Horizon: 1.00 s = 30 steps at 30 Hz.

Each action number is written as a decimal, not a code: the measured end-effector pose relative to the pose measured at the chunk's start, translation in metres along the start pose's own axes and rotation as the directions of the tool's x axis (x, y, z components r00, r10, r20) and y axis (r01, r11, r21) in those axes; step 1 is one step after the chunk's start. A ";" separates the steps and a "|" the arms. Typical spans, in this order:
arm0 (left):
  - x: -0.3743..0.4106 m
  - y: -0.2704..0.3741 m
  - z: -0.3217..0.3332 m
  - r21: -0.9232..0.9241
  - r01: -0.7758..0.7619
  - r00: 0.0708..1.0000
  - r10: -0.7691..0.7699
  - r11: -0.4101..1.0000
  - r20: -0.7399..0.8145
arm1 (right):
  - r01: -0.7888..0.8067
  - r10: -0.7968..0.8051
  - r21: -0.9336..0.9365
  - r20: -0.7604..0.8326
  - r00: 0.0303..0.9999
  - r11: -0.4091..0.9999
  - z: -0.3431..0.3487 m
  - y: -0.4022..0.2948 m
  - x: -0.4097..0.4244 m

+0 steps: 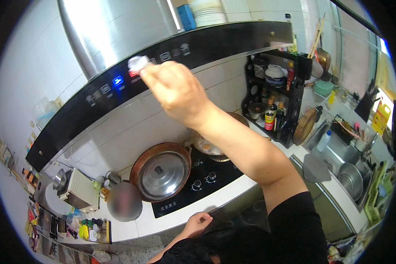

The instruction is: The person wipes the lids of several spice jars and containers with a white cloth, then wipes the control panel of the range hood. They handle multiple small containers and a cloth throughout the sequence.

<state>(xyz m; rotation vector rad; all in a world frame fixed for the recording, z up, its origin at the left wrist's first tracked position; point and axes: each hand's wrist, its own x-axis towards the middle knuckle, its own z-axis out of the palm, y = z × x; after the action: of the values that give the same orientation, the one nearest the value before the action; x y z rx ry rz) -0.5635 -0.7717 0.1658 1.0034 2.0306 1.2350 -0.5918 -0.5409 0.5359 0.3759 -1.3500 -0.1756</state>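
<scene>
My right hand is raised in front of the range hood's black control panel. Pinched in its fingertips is a crumpled white tissue or cloth, blurred, against the panel. Beside it, a blue light glows, and a red one is partly covered. My left hand hangs low near the counter's front edge, fingers curled, with nothing visible in it. Between my hands lies a gas hob. On it sits a brown wok with a glass lid. A second pan with food is partly hidden behind my forearm.
A black shelf rack with bottles and jars stands right of the hob. Further right is a steel sink holding a metal pot. At left are a blurred round object, a cream appliance and a spice rack.
</scene>
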 end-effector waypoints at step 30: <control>0.015 0.057 0.099 0.054 0.064 0.994 -0.059 0.996 -0.093 | -0.423 0.371 -0.382 -0.205 0.906 0.822 -0.154 0.269 -0.063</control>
<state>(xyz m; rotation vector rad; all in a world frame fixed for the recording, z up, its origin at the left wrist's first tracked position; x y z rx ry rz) -0.4793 -0.6943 0.1741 0.9185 2.1618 1.2173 -0.4803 -0.2450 0.5500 -0.2609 -1.2012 -0.0858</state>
